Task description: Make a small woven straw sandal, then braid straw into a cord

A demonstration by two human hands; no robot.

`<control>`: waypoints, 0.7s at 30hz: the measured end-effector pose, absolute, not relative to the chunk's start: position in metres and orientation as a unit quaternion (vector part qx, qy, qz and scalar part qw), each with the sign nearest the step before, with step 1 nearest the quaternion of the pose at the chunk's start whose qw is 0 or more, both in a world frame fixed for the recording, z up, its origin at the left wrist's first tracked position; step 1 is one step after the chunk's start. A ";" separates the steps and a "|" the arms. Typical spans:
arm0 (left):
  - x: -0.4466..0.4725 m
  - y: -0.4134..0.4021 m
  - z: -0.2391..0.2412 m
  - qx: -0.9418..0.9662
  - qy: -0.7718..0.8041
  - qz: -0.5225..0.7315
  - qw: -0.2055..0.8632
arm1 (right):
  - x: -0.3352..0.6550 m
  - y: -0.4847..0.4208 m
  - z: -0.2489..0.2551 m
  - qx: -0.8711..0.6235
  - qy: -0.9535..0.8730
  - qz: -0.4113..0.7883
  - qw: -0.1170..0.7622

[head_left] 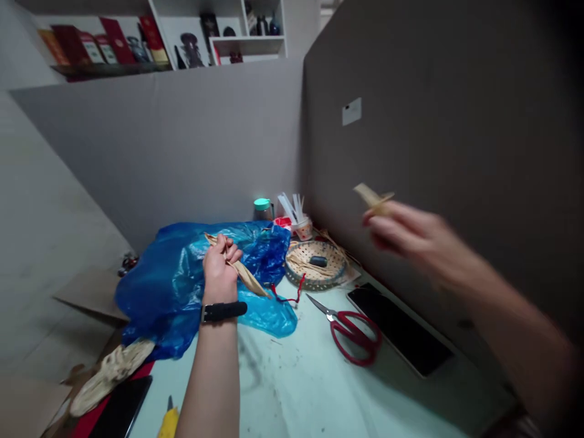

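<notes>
My left hand (219,267) is closed round a long tan dried leaf strip (249,280) that slants down to the right over a blue plastic bag (164,280). A black band sits on that wrist. My right hand (401,234) is raised at the right, blurred by motion, and pinches a short tan strip piece (371,198) that sticks out above its fingers. A red cord (292,295) lies on the table just beyond the long strip's lower end.
Red-handled scissors (353,331) and a dark phone (399,328) lie on the white table (296,389). A woven basket (314,264), a cup of white sticks (298,222) and a teal-lidded jar (262,208) stand at the back. Grey partition walls close in behind and right.
</notes>
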State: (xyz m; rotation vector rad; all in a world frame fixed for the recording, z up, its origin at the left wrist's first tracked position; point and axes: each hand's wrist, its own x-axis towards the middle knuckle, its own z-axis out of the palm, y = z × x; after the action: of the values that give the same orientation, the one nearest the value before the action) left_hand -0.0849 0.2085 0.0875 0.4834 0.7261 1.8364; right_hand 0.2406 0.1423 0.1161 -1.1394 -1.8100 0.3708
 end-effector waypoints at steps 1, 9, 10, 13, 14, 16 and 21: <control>-0.078 0.208 0.088 0.213 0.308 0.758 0.534 | 0.237 0.159 0.104 -0.504 -0.764 0.110 0.387; -0.025 0.202 0.076 0.278 0.357 0.692 0.563 | 0.234 0.239 0.021 -0.596 -0.742 0.086 0.293; -0.021 0.202 0.072 0.283 0.359 0.686 0.566 | 0.233 0.239 0.020 -0.596 -0.742 0.087 0.295; -0.010 0.200 0.061 0.288 0.365 0.681 0.566 | 0.221 0.229 0.028 -0.565 -0.748 0.105 0.332; -0.007 0.198 0.058 0.289 0.366 0.682 0.563 | 0.213 0.222 0.033 -0.546 -0.752 0.121 0.348; 0.000 0.192 0.051 0.293 0.365 0.687 0.556 | 0.190 0.205 0.042 -0.491 -0.767 0.176 0.374; 0.007 0.167 0.041 0.318 0.374 0.682 0.542 | 0.135 0.166 0.041 -0.333 -0.781 0.378 0.369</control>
State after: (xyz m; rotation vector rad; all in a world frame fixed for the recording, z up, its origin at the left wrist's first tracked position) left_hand 0.0065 0.1670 0.0411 0.7553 0.8884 1.6200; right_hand 0.1352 0.1659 0.0411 -0.8543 -2.0040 0.9703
